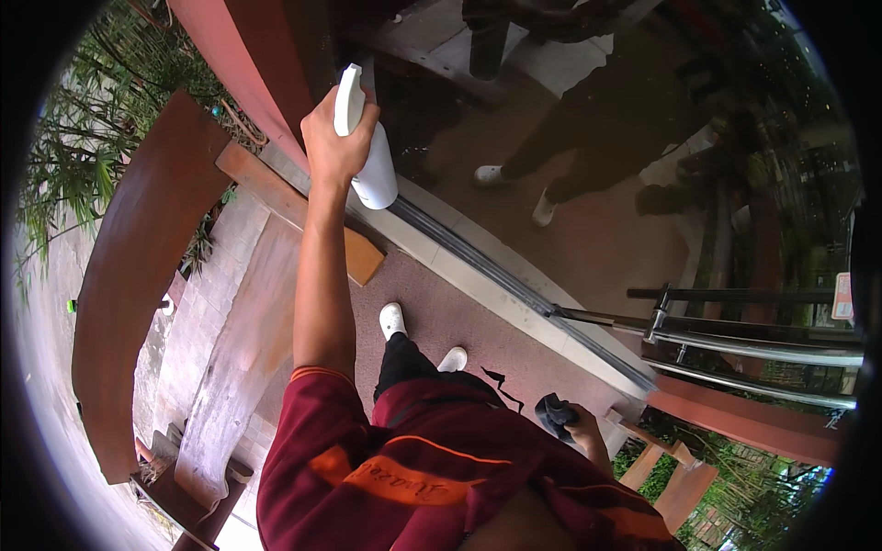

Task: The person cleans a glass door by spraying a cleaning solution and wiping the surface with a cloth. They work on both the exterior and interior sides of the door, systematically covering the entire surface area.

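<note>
My left arm is stretched out ahead, and my left hand (338,138) grips a white spray bottle (377,179) by its neck, just under the trigger head. The bottle is held up close to a large dark glass pane (588,174), which reflects a standing figure with light shoes. Low on the right, my right hand (583,427) is closed around a bunched dark cloth (555,415). That hand stays near my side, well away from the glass.
A long wooden bench (138,294) curves along the left, with plants (101,147) behind it. Metal bar handles (763,347) cross the glass on the right. A metal track (478,253) runs along the pane's foot. My white shoes (392,320) stand on a brownish mat (423,294).
</note>
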